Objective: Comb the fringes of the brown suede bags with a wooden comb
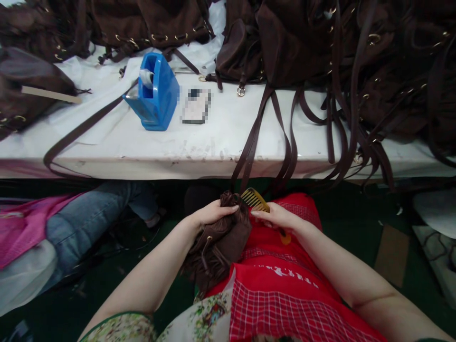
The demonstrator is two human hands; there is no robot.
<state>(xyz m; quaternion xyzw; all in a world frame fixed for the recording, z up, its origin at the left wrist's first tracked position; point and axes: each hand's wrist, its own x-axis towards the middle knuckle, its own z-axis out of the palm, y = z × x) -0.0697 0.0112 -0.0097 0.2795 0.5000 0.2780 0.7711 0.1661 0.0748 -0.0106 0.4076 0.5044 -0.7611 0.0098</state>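
Over my lap, my left hand (217, 212) grips a gathered dark brown bag (228, 242), thumb on top near its bunched upper edge. Long fringe or folds hang from the bag's lower part. My right hand (272, 216) holds a yellow-brown wide-toothed comb (257, 199) by its handle. The comb's teeth point up and left, close to the top of the bag; whether they touch it I cannot tell. An orange round end (285, 237) shows below my right hand. A red apron (285, 280) lies under both hands.
Ahead stands a white table (213, 145) with a blue tape dispenser (156, 92) and a blurred-out flat item (196, 105). Brown bags (292, 42) are piled along its back and right, straps (251, 137) hanging over the front edge. A person's jeans-clad leg (81, 228) is at left.
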